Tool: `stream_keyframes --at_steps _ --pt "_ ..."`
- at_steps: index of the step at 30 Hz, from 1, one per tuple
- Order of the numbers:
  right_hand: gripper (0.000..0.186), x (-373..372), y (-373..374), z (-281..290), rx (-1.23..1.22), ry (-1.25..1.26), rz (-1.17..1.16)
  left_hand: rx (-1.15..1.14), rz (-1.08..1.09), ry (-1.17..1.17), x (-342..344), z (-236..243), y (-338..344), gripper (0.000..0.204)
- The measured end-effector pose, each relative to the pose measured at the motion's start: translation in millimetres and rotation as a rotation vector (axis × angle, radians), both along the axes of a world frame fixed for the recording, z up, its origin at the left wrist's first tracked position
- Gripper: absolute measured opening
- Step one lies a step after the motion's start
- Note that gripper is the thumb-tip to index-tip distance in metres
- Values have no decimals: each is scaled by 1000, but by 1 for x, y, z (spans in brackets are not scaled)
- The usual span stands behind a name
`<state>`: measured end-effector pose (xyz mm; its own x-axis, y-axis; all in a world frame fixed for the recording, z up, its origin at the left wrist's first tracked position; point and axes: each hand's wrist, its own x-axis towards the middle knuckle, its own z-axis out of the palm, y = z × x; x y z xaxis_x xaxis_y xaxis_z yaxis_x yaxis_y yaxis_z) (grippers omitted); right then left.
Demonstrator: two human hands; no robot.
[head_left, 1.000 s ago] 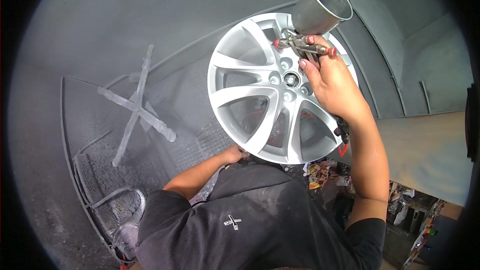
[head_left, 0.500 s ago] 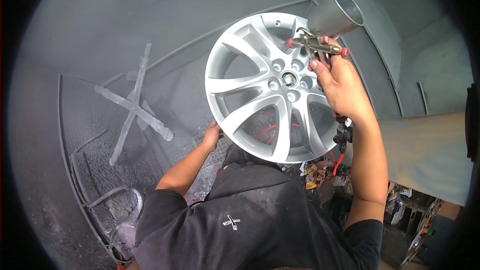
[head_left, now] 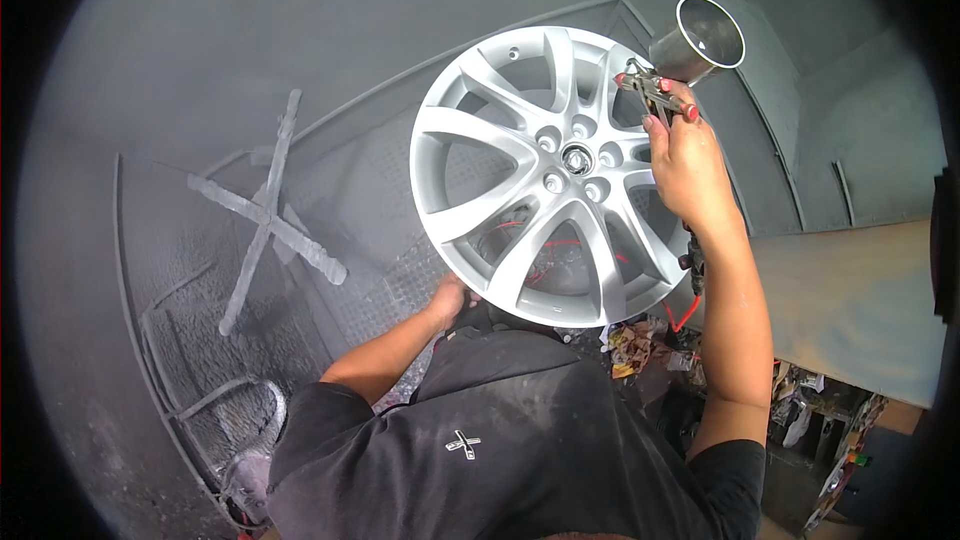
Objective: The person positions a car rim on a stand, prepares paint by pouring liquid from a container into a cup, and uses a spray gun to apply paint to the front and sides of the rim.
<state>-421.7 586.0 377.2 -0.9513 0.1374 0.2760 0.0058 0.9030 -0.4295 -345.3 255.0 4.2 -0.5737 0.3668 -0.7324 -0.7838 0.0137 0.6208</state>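
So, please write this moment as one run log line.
right hand: holds spray gun with metal cup | left hand: near silver wheel, lower left, grip unclear | wheel: spoked face toward camera

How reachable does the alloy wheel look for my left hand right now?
Probably yes: the left hand is close by the lower-left edge of the alloy wheel, with nothing visible between them, and the right hand holds the spray gun at the upper right.

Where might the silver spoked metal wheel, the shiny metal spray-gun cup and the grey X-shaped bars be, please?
Silver spoked metal wheel (head_left: 577,159), head view: on its central hub.
Shiny metal spray-gun cup (head_left: 678,55), head view: on its outer wall.
Grey X-shaped bars (head_left: 267,224), head view: on their crossing.
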Motion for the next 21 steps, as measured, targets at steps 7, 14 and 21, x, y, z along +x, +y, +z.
stream_keyframes --at_steps 7,14,21 --pt "20 4 -33 23 -266 -107 258 -168 -316 117 8 29 10 25" --pt "22 1 -37 25 -216 -15 295 -150 -603 284 9 47 26 30" --pt "20 -6 -13 22 -45 29 78 -324 -853 750 3 -7 -2 41"
